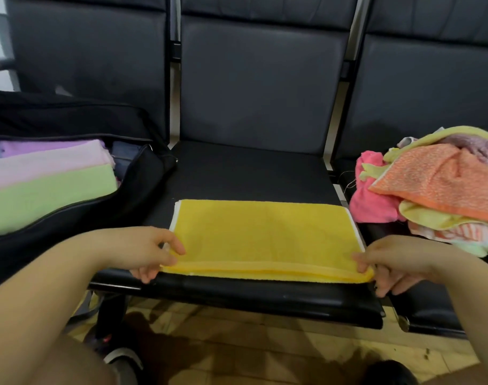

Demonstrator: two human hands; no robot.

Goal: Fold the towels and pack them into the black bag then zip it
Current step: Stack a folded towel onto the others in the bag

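Note:
A yellow towel lies folded flat on the middle black seat. My left hand pinches its near left corner and my right hand pinches its near right corner, along the doubled near edge. The black bag stands unzipped on the left seat, holding folded green, pink and purple towels. On the right seat lies a loose pile of unfolded towels in orange, pink and pale yellow.
Black seat backs rise behind the row of seats. The front edge of the middle seat lies just below the towel. Below it are a tiled floor and my shoes.

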